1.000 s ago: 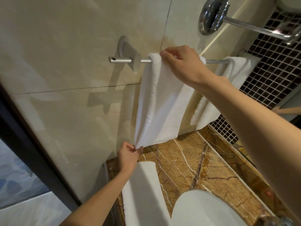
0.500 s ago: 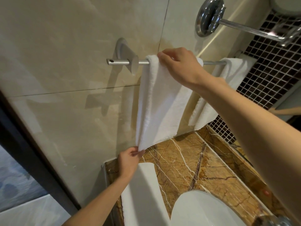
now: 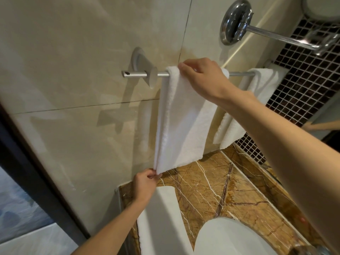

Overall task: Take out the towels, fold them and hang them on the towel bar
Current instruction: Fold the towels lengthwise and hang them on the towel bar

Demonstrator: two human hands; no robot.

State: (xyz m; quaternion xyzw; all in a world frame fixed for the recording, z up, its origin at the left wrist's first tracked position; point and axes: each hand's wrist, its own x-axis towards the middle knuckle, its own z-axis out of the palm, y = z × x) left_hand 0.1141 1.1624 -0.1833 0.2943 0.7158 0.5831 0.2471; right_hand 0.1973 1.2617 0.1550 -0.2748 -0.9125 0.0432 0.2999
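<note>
White terry towel hangs folded over the towel bar, near its left bracket. The right hand grips its top at the bar, and the left hand pinches the bottom left corner. This looks like the straightening step. Next, a gentle, even downward tug, then letting go. A second towel hangs farther right.
</note>
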